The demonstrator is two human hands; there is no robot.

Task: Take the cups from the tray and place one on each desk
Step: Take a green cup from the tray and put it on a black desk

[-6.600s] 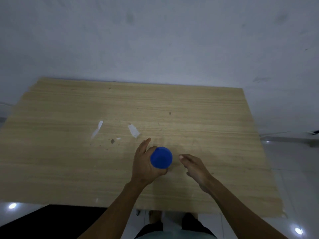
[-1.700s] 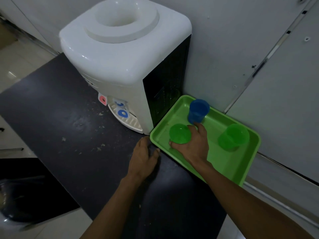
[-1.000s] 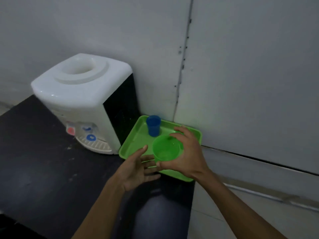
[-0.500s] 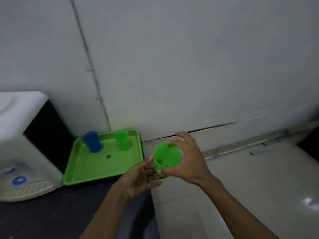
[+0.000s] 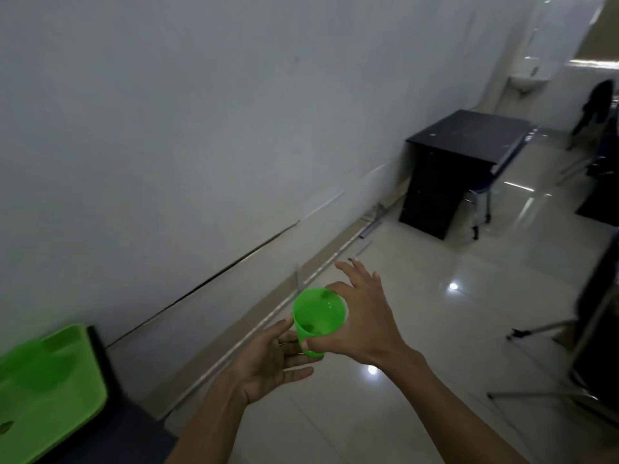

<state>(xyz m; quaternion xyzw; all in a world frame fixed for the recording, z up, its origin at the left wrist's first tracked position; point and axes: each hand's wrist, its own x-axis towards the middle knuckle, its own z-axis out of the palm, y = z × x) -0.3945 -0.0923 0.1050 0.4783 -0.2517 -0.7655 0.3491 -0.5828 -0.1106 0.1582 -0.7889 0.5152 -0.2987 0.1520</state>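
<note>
In mid-air over pale floor: green cup [image 5: 319,317] pinched at mid-wall by right hand [image 5: 360,324].
Just below the grip, left hand [image 5: 271,361] spread, palm up. Probably light, rigid, smooth; best held round the wall.

The green cup [image 5: 318,317], seen standing in the tray [image 5: 50,390] under two seconds ago, has been lifted out and is now carried over the floor in the right hand [image 5: 360,324]. The left hand [image 5: 271,360], earlier flat on the counter, has been raised beneath it. The view has been turned rightward; a dark desk [image 5: 465,149] has come into sight.
</note>
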